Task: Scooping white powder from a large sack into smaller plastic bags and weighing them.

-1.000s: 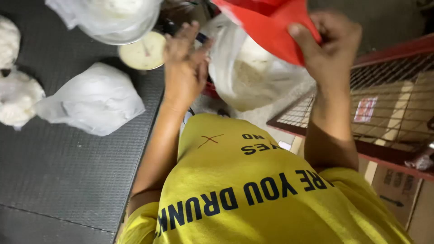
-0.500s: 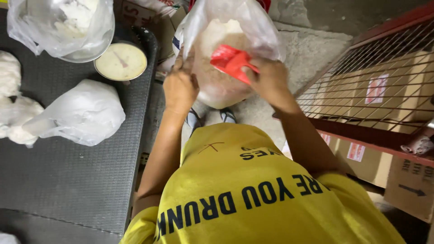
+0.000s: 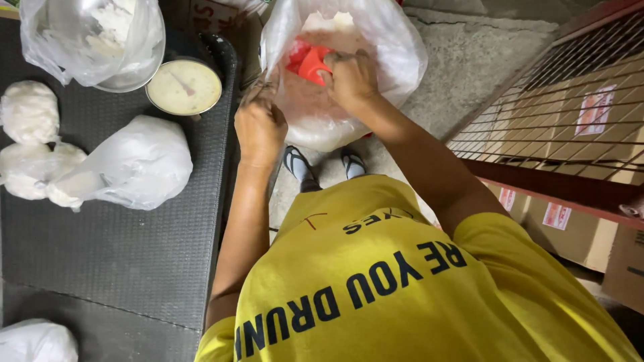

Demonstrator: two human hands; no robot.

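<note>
Scooping inside the big clear bag [image 3: 376, 80].
My right hand [image 3: 350, 77] grips the red scoop [image 3: 310, 64]; left hand [image 3: 260, 127] fingers pinch the rim, holding it open.

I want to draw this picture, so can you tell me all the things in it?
Big plastic bag: one, clear, white powder inside, held open over the floor.
Scoop: one, red, inside the big bag.
Filled bags: four or so, white, on the dark mat at left.
Scale dial: one, cream, round, top of the mat.
Bowl lined with a bag: one, clear over metal, beside the dial.
Mat: one, dark grey, left.
Cardboard boxes: several, brown, behind a wire rack at right.
Left hand: grips the bag's rim.
Right hand: holds the scoop.
</note>
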